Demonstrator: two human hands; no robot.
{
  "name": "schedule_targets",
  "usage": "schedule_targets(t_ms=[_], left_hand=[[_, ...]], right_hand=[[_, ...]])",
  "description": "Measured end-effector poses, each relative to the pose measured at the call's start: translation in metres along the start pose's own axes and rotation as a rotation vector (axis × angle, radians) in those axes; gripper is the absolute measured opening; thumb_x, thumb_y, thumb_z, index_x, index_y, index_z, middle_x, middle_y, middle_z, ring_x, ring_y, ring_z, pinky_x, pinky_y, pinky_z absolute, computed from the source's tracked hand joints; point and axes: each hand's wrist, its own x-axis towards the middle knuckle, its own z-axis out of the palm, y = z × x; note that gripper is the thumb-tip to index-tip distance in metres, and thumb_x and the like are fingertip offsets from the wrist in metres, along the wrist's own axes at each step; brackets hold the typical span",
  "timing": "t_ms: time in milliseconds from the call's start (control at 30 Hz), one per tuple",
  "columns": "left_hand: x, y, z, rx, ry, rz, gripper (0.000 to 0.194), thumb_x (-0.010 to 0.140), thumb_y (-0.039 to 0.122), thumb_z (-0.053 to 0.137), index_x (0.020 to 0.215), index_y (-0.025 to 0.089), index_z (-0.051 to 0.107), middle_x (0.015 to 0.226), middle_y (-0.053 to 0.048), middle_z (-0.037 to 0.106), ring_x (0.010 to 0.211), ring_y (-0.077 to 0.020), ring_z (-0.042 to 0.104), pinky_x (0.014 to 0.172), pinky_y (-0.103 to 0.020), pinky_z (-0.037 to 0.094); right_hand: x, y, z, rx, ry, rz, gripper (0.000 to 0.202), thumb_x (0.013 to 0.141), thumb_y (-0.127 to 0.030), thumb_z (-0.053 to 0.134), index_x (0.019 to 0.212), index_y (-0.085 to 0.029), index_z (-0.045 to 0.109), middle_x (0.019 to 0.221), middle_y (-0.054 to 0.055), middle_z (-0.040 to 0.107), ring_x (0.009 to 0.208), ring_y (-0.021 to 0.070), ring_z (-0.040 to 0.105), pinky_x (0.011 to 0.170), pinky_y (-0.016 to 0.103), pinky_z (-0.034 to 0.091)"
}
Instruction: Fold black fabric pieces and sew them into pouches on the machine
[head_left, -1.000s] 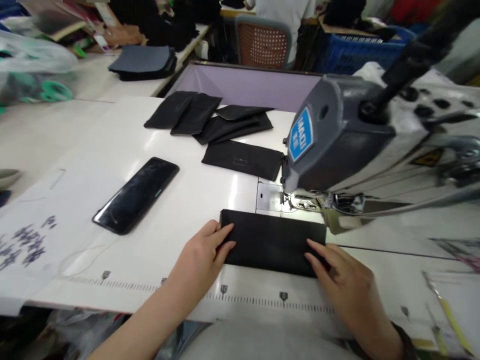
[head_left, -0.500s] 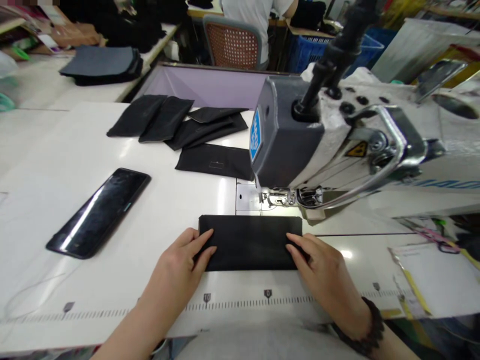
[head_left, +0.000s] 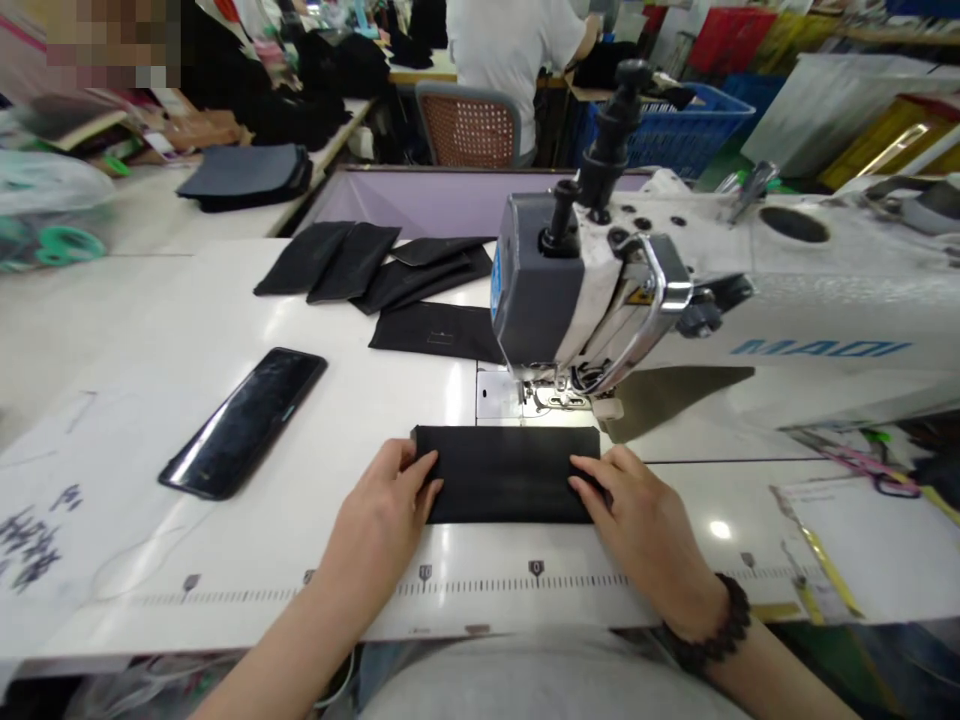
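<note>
A flat, black rectangular piece of fabric lies on the white sewing table just in front of the needle area. My left hand pinches its left end, thumb and fingertips on the top face. At the opposite end my right hand holds it the same way, with a dark beaded bracelet on the wrist. The fingers under the fabric are hidden. Right behind the piece stands the sewing machine head, its presser foot close to the fabric's far edge.
Several black fabric pieces lie beyond, left of the machine. A black phone rests at left. Scissors and paper are at right. A grey-black stack sits on the far-left table. A person works near a chair.
My view has shifted, showing more of the machine and background. Both hands keep their hold on the black fabric, which stays in nearly the same place before the needle area.
</note>
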Motion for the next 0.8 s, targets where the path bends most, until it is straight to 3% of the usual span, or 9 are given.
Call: schedule_targets(t_ms=[100, 200, 267, 367, 500, 600, 733, 800], left_hand=[[0.004, 0.004, -0.001, 0.051, -0.030, 0.268, 0.034, 0.083, 0.008, 0.035, 0.112, 0.013, 0.051, 0.124, -0.014, 0.044, 0.113, -0.0248, 0.043, 0.093, -0.043, 0.039], [0.012, 0.009, -0.001, 0.045, -0.210, 0.474, 0.040, 0.082, 0.003, 0.030, 0.117, 0.012, 0.047, 0.128, -0.011, 0.043, 0.119, -0.0195, 0.039, 0.097, -0.037, 0.035], [0.018, 0.016, 0.001, 0.065, -0.230, 0.424, 0.035, 0.084, 0.006, 0.031, 0.114, 0.009, 0.049, 0.121, -0.012, 0.049, 0.112, -0.0190, 0.045, 0.095, -0.033, 0.038], [0.024, 0.029, 0.006, 0.088, -0.173, 0.291, 0.038, 0.086, 0.030, 0.044, 0.114, 0.005, 0.048, 0.110, -0.015, 0.054, 0.101, -0.0237, 0.050, 0.090, -0.038, 0.041], [0.021, 0.036, 0.019, 0.105, -0.103, 0.224, 0.059, 0.081, 0.048, 0.046, 0.125, 0.010, 0.037, 0.127, -0.017, 0.040, 0.117, -0.0301, 0.035, 0.098, -0.049, 0.028], [0.019, 0.029, 0.027, 0.125, -0.106, 0.246, 0.061, 0.083, 0.050, 0.041, 0.129, 0.012, 0.031, 0.136, -0.016, 0.028, 0.126, -0.0301, 0.023, 0.101, -0.051, 0.021], [0.026, 0.009, 0.022, 0.146, -0.080, 0.311, 0.073, 0.077, 0.057, 0.044, 0.127, 0.006, 0.034, 0.136, -0.021, 0.025, 0.125, -0.0335, 0.024, 0.099, -0.051, 0.025], [0.034, 0.000, 0.014, 0.172, -0.041, 0.352, 0.063, 0.079, 0.051, 0.047, 0.124, 0.007, 0.039, 0.133, -0.021, 0.030, 0.121, -0.0333, 0.030, 0.097, -0.050, 0.028]], right_hand=[[0.002, -0.001, -0.001, -0.147, 0.095, -0.130, 0.024, 0.082, -0.020, 0.045, 0.102, -0.016, 0.058, 0.103, 0.014, 0.051, 0.092, 0.0250, 0.052, 0.073, 0.040, 0.047], [0.007, 0.000, 0.004, -0.139, 0.029, -0.450, 0.038, 0.083, -0.006, 0.035, 0.115, -0.018, 0.050, 0.126, 0.012, 0.041, 0.117, 0.0257, 0.036, 0.091, 0.046, 0.037], [0.010, 0.001, 0.008, -0.082, -0.071, -0.582, 0.040, 0.083, -0.003, 0.031, 0.115, -0.017, 0.050, 0.126, 0.010, 0.043, 0.118, 0.0216, 0.037, 0.095, 0.042, 0.035], [0.014, 0.001, 0.012, -0.030, -0.134, -0.570, 0.031, 0.084, -0.013, 0.037, 0.111, -0.013, 0.053, 0.121, 0.012, 0.048, 0.113, 0.0218, 0.041, 0.095, 0.042, 0.035], [0.014, 0.001, 0.015, -0.013, -0.118, -0.548, 0.032, 0.082, -0.028, 0.047, 0.111, -0.016, 0.052, 0.121, 0.011, 0.048, 0.115, 0.0252, 0.038, 0.098, 0.051, 0.026], [0.013, 0.003, 0.019, -0.030, -0.107, -0.543, 0.034, 0.081, -0.028, 0.047, 0.114, -0.018, 0.050, 0.125, 0.011, 0.044, 0.120, 0.0262, 0.033, 0.098, 0.055, 0.023], [0.010, 0.002, 0.017, -0.037, -0.127, -0.563, 0.042, 0.081, -0.035, 0.048, 0.120, -0.017, 0.045, 0.128, 0.013, 0.042, 0.122, 0.0271, 0.031, 0.097, 0.056, 0.024], [0.009, -0.001, 0.011, -0.021, -0.139, -0.582, 0.049, 0.080, -0.037, 0.048, 0.124, -0.016, 0.041, 0.130, 0.014, 0.040, 0.121, 0.0272, 0.032, 0.096, 0.054, 0.028]])
